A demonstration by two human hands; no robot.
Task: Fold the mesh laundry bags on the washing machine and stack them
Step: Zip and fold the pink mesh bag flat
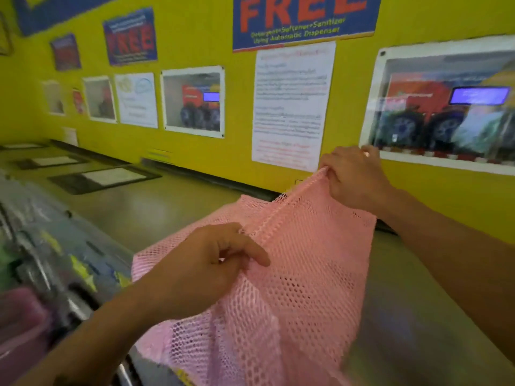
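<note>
A pink mesh laundry bag (301,268) hangs stretched between my two hands above the steel top of the washing machine (156,207). My left hand (206,263) pinches the near end of its seamed edge. My right hand (354,174) grips the far end of that edge, close to the yellow wall. The bag's lower part drapes down toward the machine's front edge and out of the frame.
A row of machine tops with dark lids (103,178) runs off to the left along the yellow wall (195,157), which is covered in posters. A pink basket (22,327) sits low at the left, blurred.
</note>
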